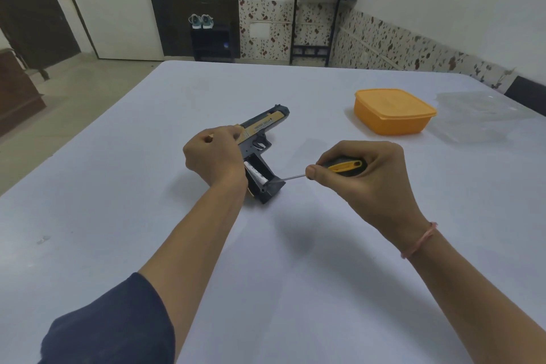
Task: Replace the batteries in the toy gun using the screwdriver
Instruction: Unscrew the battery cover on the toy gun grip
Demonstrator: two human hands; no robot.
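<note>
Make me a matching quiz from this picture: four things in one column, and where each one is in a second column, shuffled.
Things
1. toy gun
2. screwdriver
3. orange box
4. battery

Places
A. gripped in the right hand
B. inside the open grip compartment
C. on the table, away from both hands, lid on
D. held by the left hand

Pairs: 1-D, 2-A, 3-C, 4-B
</note>
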